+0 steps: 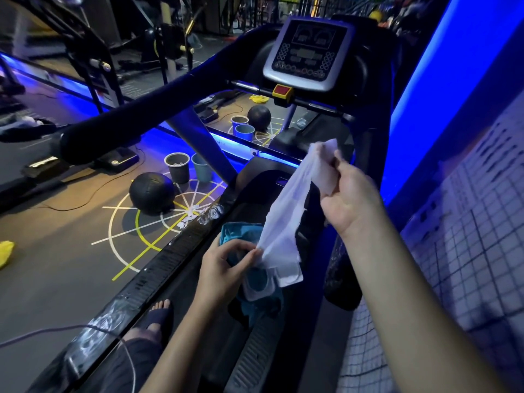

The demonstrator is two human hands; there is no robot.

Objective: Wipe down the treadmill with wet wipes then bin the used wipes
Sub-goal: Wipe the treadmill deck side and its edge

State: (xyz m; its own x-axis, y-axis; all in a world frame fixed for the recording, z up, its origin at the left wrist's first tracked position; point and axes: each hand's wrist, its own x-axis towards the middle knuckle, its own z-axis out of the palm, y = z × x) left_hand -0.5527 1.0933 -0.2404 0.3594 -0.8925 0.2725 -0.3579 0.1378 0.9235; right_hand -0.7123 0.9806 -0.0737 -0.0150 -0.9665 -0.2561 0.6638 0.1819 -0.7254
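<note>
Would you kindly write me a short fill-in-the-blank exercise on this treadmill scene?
The right hand pinches the top of a white ____.
The left hand holds the teal pack, whose lid is ____.
Beside the two buckets on the floor lies a black ____.
Below the console sits a ____ button in a yellow housing.
Missing: wipe; open; ball; red.

Wipe pack [263, 282] on treadmill [175, 256], bins [187, 165] left.

Head-worn camera looks forward and down, close, along the treadmill [170, 259].
</note>
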